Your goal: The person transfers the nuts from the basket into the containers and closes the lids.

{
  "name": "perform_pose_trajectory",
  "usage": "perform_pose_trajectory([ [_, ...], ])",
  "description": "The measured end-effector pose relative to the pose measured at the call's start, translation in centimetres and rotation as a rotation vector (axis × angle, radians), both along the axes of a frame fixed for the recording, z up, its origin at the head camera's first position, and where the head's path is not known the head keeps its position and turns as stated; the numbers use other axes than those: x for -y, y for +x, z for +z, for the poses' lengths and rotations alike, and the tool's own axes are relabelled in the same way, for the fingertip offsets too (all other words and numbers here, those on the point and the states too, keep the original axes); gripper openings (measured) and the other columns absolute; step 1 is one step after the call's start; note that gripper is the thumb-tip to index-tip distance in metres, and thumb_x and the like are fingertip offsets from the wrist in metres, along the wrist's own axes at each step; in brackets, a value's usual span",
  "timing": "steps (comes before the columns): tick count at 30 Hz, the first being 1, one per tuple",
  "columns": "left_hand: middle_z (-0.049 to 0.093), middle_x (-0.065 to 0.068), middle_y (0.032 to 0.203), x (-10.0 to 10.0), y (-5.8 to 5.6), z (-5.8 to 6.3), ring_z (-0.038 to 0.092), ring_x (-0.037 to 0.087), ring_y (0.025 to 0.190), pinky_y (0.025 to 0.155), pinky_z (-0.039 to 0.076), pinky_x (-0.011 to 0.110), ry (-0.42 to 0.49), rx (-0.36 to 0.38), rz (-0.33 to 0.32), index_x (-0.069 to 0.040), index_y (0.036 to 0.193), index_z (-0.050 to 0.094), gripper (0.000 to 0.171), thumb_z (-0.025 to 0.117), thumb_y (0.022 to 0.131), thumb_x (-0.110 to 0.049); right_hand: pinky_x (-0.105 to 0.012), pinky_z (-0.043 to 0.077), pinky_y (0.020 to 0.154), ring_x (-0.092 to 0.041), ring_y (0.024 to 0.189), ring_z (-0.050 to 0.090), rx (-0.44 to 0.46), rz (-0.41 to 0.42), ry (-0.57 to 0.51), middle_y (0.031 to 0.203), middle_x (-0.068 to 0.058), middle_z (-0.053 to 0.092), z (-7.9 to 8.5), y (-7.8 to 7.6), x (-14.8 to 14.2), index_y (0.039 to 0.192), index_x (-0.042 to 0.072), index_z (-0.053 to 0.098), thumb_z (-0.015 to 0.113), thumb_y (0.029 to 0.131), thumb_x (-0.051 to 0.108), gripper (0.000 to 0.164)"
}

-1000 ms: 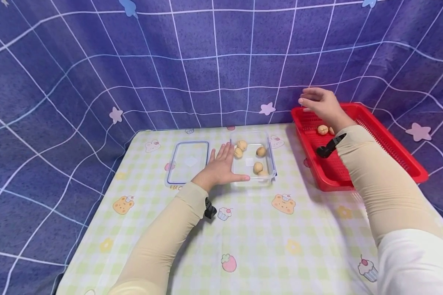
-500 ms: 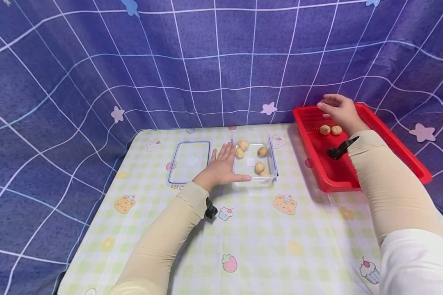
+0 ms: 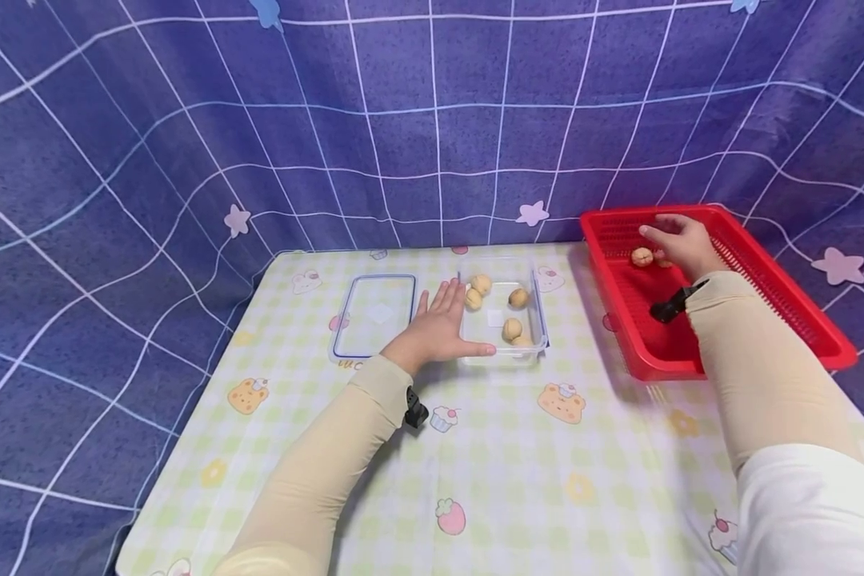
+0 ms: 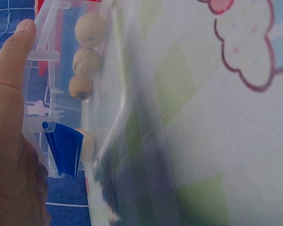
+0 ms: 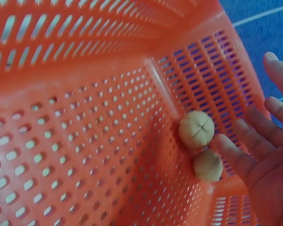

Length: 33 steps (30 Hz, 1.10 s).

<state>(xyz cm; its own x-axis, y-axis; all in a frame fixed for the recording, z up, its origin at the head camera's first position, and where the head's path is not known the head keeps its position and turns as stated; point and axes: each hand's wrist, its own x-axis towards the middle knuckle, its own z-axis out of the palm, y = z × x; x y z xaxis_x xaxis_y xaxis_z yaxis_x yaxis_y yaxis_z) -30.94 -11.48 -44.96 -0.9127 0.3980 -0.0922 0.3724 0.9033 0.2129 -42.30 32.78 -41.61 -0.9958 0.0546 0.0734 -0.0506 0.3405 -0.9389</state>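
A clear plastic food container (image 3: 504, 358) stands open on the table, with several walnuts (image 3: 513, 328) inside. My left hand (image 3: 438, 330) rests with spread, straight fingers along its left side and near rim. In the left wrist view, a blue clip (image 4: 66, 148) hangs from the container's side. My right hand (image 3: 686, 244) is inside the red basket (image 3: 634, 352), fingers extended and relaxed. Two walnuts lie at the basket's back; in the right wrist view one walnut (image 5: 196, 129) sits just ahead of the fingertips, the other walnut (image 5: 208, 165) beside it. The right hand holds nothing.
A clear lid with a blue seal (image 3: 374, 316) lies flat on the table left of the container. The checked tablecloth (image 3: 504, 480) covers the table. Behind it hangs a blue curtain (image 3: 403, 120) with white grid lines, close to the basket's far end.
My right hand has moved right and down into the basket, nearer the two walnuts. The left hand stays on the container. The whole head view has shifted slightly.
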Motion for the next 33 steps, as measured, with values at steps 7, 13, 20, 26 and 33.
perform_pose_trajectory([
  [7, -0.017, 0.010, 0.167, -0.1, 0.1, 0.0, -0.016, 0.022, 0.154, 0.120, -0.017, 0.047, -0.019, 0.013, 0.005, -0.008, 0.161, -0.012, 0.138, 0.047, 0.071, -0.096, -0.018, 0.058, 0.070, 0.008, 0.074, 0.060, 0.039, 0.023, 0.039, 0.091, 0.026, 0.053, -1.3, -0.1, -0.9, 0.148, -0.010, 0.035, 0.068, 0.097, 0.034, 0.075],
  [13, -0.015, 0.011, 0.167, -0.1, 0.0, 0.1, -0.013, 0.024, 0.155, 0.122, -0.013, 0.050, -0.034, 0.000, 0.002, -0.007, 0.161, -0.011, 0.138, 0.046, 0.072, -0.096, -0.021, 0.058, 0.067, 0.003, 0.068, 0.062, 0.028, 0.052, 0.191, 0.091, 0.014, 0.061, -2.1, -0.9, -1.5, 0.143, -0.013, 0.043, 0.069, 0.097, 0.033, 0.070],
  [20, -0.010, 0.013, 0.169, -0.1, 0.1, -0.1, -0.010, 0.026, 0.155, 0.123, -0.010, 0.051, -0.035, -0.006, -0.002, -0.007, 0.161, -0.009, 0.138, 0.046, 0.072, -0.096, -0.014, 0.051, 0.063, 0.003, 0.072, 0.057, 0.059, 0.093, 0.355, 0.129, -0.036, 0.054, -3.1, -1.5, -1.9, 0.142, -0.013, 0.045, 0.068, 0.097, 0.037, 0.070],
  [26, -0.010, 0.013, 0.169, 0.0, 0.2, -0.2, -0.009, 0.026, 0.155, 0.123, -0.005, 0.055, -0.040, -0.014, -0.002, -0.007, 0.162, -0.006, 0.135, 0.048, 0.073, -0.094, -0.013, 0.046, 0.065, 0.000, 0.078, 0.051, 0.067, 0.127, 0.408, 0.130, -0.036, 0.055, -3.7, -1.5, -2.1, 0.138, -0.014, 0.049, 0.070, 0.096, 0.036, 0.069],
  [33, -0.006, 0.015, 0.169, 0.1, 0.2, 0.1, -0.011, 0.025, 0.155, 0.123, -0.005, 0.056, -0.028, -0.019, -0.004, -0.006, 0.162, -0.005, 0.134, 0.050, 0.075, -0.092, -0.012, 0.043, 0.067, -0.009, 0.084, 0.053, 0.059, 0.167, 0.473, 0.126, -0.036, 0.057, -3.5, -1.7, -1.7, 0.135, -0.017, 0.049, 0.072, 0.095, 0.030, 0.065],
])
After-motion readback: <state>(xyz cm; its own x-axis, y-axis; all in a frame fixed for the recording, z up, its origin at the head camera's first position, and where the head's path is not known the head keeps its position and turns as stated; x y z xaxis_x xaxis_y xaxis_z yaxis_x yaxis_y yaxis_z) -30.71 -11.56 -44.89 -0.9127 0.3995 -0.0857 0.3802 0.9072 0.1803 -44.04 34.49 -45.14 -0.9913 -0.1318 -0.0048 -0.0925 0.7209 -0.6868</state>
